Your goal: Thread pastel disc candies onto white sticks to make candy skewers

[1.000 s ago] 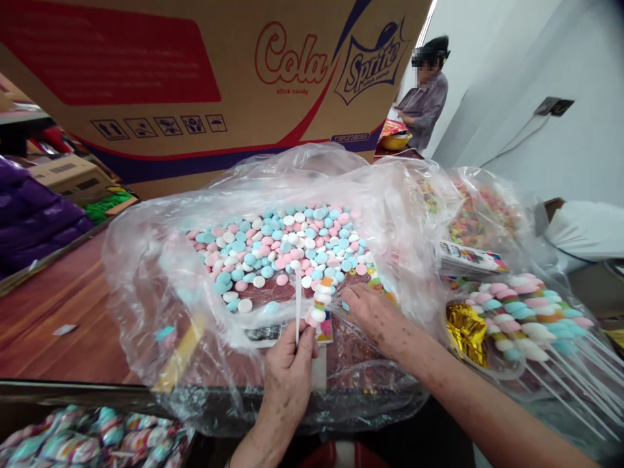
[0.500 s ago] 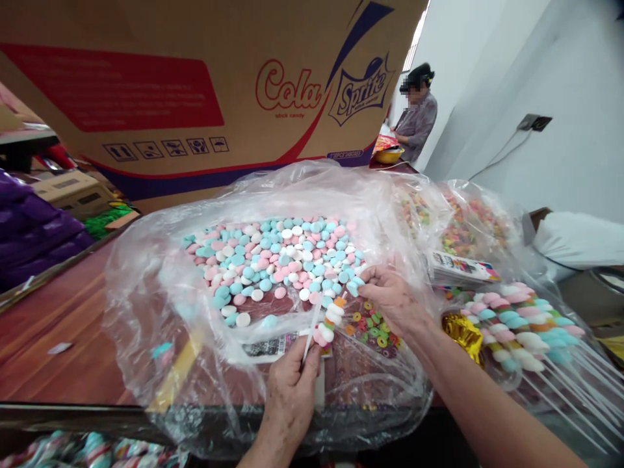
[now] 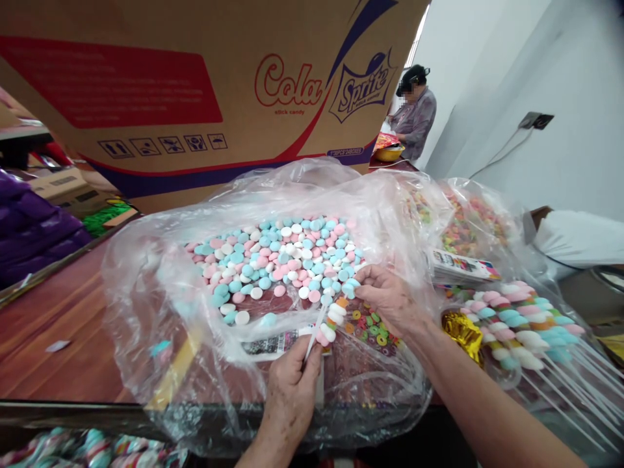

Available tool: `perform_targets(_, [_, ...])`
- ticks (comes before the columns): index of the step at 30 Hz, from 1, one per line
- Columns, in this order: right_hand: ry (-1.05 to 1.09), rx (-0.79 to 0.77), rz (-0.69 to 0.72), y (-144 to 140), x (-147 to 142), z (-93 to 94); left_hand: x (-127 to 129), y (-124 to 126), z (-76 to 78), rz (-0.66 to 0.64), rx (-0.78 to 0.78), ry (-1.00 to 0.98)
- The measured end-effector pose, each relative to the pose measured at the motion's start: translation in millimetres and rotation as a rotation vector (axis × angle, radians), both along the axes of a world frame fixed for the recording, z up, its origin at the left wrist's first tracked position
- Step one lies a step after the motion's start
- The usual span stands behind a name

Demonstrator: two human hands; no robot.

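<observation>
My left hand (image 3: 294,377) is closed around a candy skewer (image 3: 335,313) threaded with white, pink, orange and green pieces. A white stick (image 3: 316,330) also rises from that grip, beside the threaded candies. With thumb and fingertips my right hand (image 3: 392,299) pinches a blue marshmallow (image 3: 350,286) at the skewer's upper end. Whether the point has pierced it, I cannot tell. Behind the hands, pink, blue and white marshmallows (image 3: 280,257) lie spread on a clear plastic bag (image 3: 146,279). Colourful ring gummies (image 3: 373,330) are below my right hand.
A large cardboard box (image 3: 195,84) stands behind the bag. On the right are finished candy skewers (image 3: 521,318), gold foil (image 3: 463,337), a stack of printed cards (image 3: 463,265) and bagged gummies (image 3: 472,218). A person (image 3: 414,117) works farther back. Wrapped candies (image 3: 97,448) sit below the table edge.
My right hand has shifted slightly left, bringing the blue marshmallow to the skewer's upper end. The white stick in my left hand leans nearer the threaded candies.
</observation>
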State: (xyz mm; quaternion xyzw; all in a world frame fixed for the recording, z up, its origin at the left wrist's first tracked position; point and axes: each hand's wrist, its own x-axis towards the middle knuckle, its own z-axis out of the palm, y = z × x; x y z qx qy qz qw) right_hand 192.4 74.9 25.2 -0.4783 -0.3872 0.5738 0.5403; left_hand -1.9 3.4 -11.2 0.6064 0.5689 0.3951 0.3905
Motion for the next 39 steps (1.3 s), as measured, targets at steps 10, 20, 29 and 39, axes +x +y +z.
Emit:
perform_targets(10, [-0.299, 0.145, 0.140, -2.0, 2.4, -5.4, -2.9, 0.3, -4.5, -0.014, -0.005, 0.026])
perform_targets(20, [-0.675, 0.360, 0.175, -8.3, 5.8, -9.8, -1.6, 0.6, -5.3, 0.010, -0.022, 0.002])
perform_targets(29, [-0.753, 0.402, 0.067, -18.6, -11.8, -25.7, -1.2, 0.7, -9.6, 0.013, -0.030, -0.001])
perform_targets(39, [-0.597, 0.316, 0.115, -23.7, -5.2, -8.0, -2.4, 2.7, -4.0, 0.042, -0.088, -0.052])
